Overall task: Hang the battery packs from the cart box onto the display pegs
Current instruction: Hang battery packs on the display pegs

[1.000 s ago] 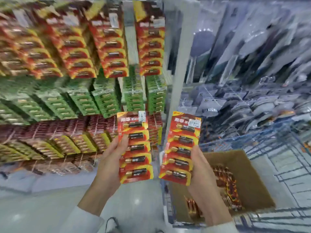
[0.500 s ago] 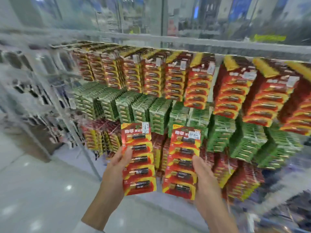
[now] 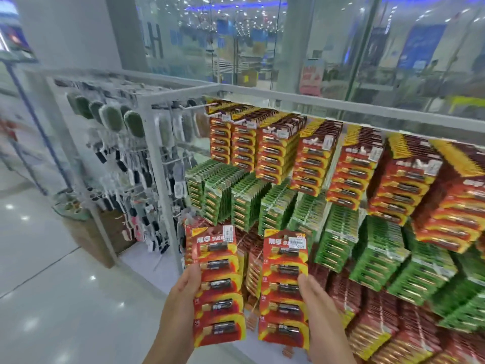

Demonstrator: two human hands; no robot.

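My left hand (image 3: 181,306) grips a red-and-yellow battery pack (image 3: 216,285) by its left edge, held upright. My right hand (image 3: 319,308) grips a second, matching battery pack (image 3: 284,290) by its right edge. Both packs hang side by side in front of the display rack (image 3: 288,99), low and left of centre. The pegs above carry rows of red packs (image 3: 312,158) at the top, green packs (image 3: 249,203) in the middle and darker red packs (image 3: 367,306) lower down. The cart box is out of view.
A side panel of the rack to the left holds hanging brushes and small goods (image 3: 118,143). A cardboard box (image 3: 89,240) stands at its foot. Shiny white floor (image 3: 52,285) lies to the left. Glass walls (image 3: 288,43) rise behind the rack.
The view has swung left from the cart box to the left end of the battery rack. Both hands keep hold of their packs, carried along in front of me.
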